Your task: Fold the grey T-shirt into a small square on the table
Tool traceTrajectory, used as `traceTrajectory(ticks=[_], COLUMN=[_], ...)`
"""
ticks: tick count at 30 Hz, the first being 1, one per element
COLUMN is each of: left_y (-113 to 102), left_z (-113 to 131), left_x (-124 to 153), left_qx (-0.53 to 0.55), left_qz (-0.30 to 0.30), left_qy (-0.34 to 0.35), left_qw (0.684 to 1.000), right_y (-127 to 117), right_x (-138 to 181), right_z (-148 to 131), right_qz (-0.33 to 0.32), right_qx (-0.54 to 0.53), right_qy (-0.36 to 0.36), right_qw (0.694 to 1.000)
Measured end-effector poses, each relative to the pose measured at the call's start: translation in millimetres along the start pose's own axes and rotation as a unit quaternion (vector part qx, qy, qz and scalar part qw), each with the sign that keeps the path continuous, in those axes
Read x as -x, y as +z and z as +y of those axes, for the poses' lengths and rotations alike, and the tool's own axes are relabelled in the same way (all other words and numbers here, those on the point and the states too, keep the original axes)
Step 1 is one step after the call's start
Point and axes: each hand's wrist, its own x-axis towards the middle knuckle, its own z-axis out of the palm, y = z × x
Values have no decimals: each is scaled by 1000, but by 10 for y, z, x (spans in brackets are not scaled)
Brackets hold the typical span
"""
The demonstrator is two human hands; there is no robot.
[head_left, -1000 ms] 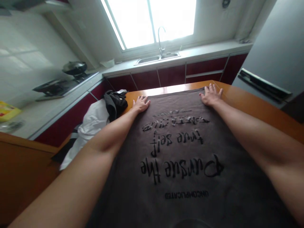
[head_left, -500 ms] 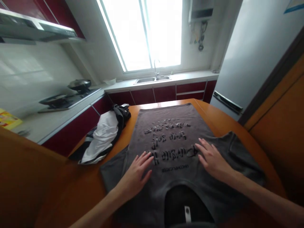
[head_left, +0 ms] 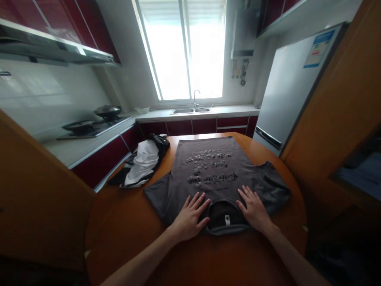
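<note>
A dark grey T-shirt point(head_left: 212, 169) with black lettering lies spread flat, front up, on an orange wooden table point(head_left: 127, 222), its collar towards me. My left hand point(head_left: 190, 216) rests flat on the shirt just left of the collar, fingers spread. My right hand point(head_left: 253, 208) lies flat on the shirt just right of the collar, fingers apart too. Neither hand holds anything.
A crumpled white and black garment point(head_left: 143, 163) lies on the table's left side. Beyond are a counter with a stove and pans point(head_left: 92, 125), a sink point(head_left: 192, 110) under the window, and a grey fridge point(head_left: 285, 91) at right. Wooden panels flank both sides.
My hands slid from the shirt's far hem back along it to the collar. The view pulled back and rose, so the whole shirt and its sleeves now show.
</note>
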Motion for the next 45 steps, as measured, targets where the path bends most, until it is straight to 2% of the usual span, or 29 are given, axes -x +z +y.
traceTrajectory(ticks=[4,7,9,11,14,17,20,24,28,31,34,36,37,39,41,42,43,45], left_y=[-52,-221,-393,-566,-722,-724,-708,-840,-923,-811,-694,-678,-682,-684,-644,-606,-558,-452], left_z=[10,-167,-456,-842,-1385,-1663,-1705,-1662,-1592,-1519,-1426,-1319,-1243,-1044,-803,-681,-568,-391], left_x=[-12,-54,-43,33,225,354,363,456,856,1172,1292,1242,1188,1047,902,840,787,713], left_qx=[44,104,113,79,25,10,30,52,44,41,-6,-24,-13,47,113,132,138,127], left_qz=[10,119,223,291,281,223,190,177,250,286,328,375,393,376,281,220,165,93], left_qy=[19,18,-44,-155,-316,-402,-420,-429,-471,-479,-487,-456,-414,-280,-120,-53,0,60], left_qw=[999,987,967,941,906,888,887,884,845,829,809,807,821,882,946,965,977,986], right_y=[-15,-6,9,27,54,76,92,114,151,186,216,223,221,201,161,137,113,72], right_x=[-17,-11,-5,-2,-4,-7,-9,-17,-27,-29,-28,-29,-31,-37,-38,-29,-11,69], right_z=[30,25,25,35,63,90,107,131,170,202,224,227,224,212,200,198,201,225], right_qz=[0,4,11,19,30,39,45,46,55,60,65,69,72,82,106,124,143,176], right_qx=[-7,-7,-2,2,2,2,5,9,10,7,0,-6,-11,-29,-61,-81,-99,-123], right_qy=[-2,-1,-2,-7,-16,-22,-23,-29,-33,-35,-38,-40,-41,-41,-45,-48,-54,-67], right_qw=[1000,1000,1000,1000,999,999,999,998,998,998,997,997,997,995,992,988,983,974])
